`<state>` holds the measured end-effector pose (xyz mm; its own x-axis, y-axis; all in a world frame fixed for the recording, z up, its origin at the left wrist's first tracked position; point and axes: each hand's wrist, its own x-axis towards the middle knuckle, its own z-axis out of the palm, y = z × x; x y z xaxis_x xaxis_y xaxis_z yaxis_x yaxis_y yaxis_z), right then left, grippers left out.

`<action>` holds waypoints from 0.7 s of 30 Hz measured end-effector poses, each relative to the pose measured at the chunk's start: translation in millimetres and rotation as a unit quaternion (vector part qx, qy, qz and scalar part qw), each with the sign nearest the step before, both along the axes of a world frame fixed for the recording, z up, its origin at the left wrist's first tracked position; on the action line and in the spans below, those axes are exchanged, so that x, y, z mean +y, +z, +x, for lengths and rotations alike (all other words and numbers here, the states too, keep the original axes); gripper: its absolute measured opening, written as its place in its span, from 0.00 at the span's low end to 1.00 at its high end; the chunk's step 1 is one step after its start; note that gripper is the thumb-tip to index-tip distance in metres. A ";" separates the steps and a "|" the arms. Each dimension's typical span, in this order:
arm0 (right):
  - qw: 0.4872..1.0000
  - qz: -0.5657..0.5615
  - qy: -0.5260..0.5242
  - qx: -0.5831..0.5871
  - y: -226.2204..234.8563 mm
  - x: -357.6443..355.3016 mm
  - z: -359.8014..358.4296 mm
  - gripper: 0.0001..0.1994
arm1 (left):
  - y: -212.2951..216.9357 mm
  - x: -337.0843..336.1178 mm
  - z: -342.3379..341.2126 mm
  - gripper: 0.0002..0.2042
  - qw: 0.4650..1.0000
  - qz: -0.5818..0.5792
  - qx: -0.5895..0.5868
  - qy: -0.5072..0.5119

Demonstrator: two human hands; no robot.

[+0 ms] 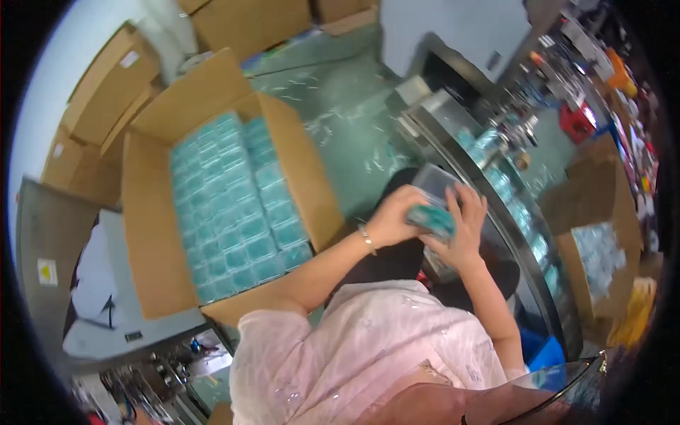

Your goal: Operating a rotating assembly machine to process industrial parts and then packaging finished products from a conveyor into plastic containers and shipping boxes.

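Observation:
In front of my lap, both hands are at a small teal piece [433, 220] that looks glossy, perhaps in clear plastic; blur hides its exact kind. My left hand [395, 218] grips its left side with bent fingers. From the right, my right hand [464, 225] curls round it, thumb below and fingers above. Just beyond the fingers is a clear greyish box-like piece [434, 180]; I cannot tell whether it joins the teal one. To the left stands a large open carton [157, 234], holding rows of teal blocks [219, 191] in clear, shiny packaging.
A metal-edged conveyor [489, 191] curves past my right side, carrying shiny teal packs [501, 183]. Farther right, an open carton [567, 248] holds clear plastic pieces [598, 255]. Closed cartons [113, 92] are stacked at the far left. A grey machine cabinet [453, 35] stands ahead.

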<state>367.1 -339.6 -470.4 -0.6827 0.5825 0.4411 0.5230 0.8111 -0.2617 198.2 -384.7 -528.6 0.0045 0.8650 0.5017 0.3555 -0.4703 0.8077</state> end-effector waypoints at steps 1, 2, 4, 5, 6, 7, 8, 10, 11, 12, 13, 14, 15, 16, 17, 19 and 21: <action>0.995 -0.004 0.024 0.094 7.2 3.1 -4.4 0.37 | 0.1 -1.9 -4.9 0.25 0.999 -0.022 -0.003 0.024; 0.981 -0.006 0.049 0.189 12.7 4.0 -8.2 0.40 | 3.0 -5.5 -8.9 0.25 0.998 -0.045 -0.003 0.048; 0.971 0.030 0.141 0.190 6.5 4.0 -17.5 0.38 | 14.1 -6.1 -7.1 0.25 0.995 -0.066 -0.014 0.073; 0.989 0.041 0.139 -0.023 7.1 3.6 -27.2 0.31 | 13.7 -5.0 -2.8 0.29 0.993 -0.074 -0.057 0.077; 0.984 -0.027 0.165 -0.062 -3.3 5.4 -39.7 0.26 | 11.2 -1.5 -4.8 0.32 0.988 -0.081 -0.097 0.085; 0.986 -0.027 0.153 -0.061 -2.3 4.7 -34.9 0.26 | -3.1 -4.2 -8.3 0.40 0.990 -0.099 -0.067 0.074; 0.985 0.002 0.172 -0.030 4.4 7.9 -33.6 0.25 | -2.4 -2.2 -11.7 0.40 0.990 -0.097 -0.066 0.075; 0.980 0.066 0.164 0.091 20.3 7.3 -30.1 0.28 | 2.9 -8.5 -11.4 0.43 0.992 -0.106 -0.034 0.058; 0.989 -0.006 0.147 0.005 9.9 8.1 -32.7 0.29 | 7.9 -6.5 -9.9 0.46 0.994 -0.083 0.025 0.062; 0.985 -0.079 0.131 -0.077 -3.7 10.0 -41.7 0.30 | 4.8 -8.5 -9.6 0.46 0.994 -0.086 0.030 0.055; 0.981 -0.110 0.143 -0.077 -9.2 7.8 -37.6 0.31 | -0.7 -11.8 -8.6 0.46 0.995 -0.084 0.003 0.056; 0.982 -0.089 0.155 -0.055 -4.1 11.3 -37.9 0.31 | -5.0 -8.4 -11.4 0.47 0.995 -0.078 -0.025 0.065; 0.983 -0.077 0.162 -0.033 3.7 7.0 -33.6 0.32 | -1.7 -12.5 -11.9 0.48 0.993 -0.104 -0.044 0.046; 0.990 -0.031 0.126 0.057 7.4 10.1 -31.6 0.32 | -0.7 -12.4 -13.2 0.49 0.988 -0.117 -0.090 0.034; 0.989 -0.077 0.125 0.011 3.1 8.5 -32.2 0.32 | 2.0 -12.7 -12.0 0.50 0.982 -0.130 -0.134 0.024; 0.980 -0.131 0.149 0.016 -17.5 2.9 -32.3 0.29 | -1.0 -10.1 -10.7 0.49 0.987 -0.109 -0.119 -0.018; 0.982 -0.099 0.158 0.033 -29.8 5.7 -28.8 0.27 | 2.9 -16.9 -9.3 0.48 0.945 -0.122 -0.290 -0.084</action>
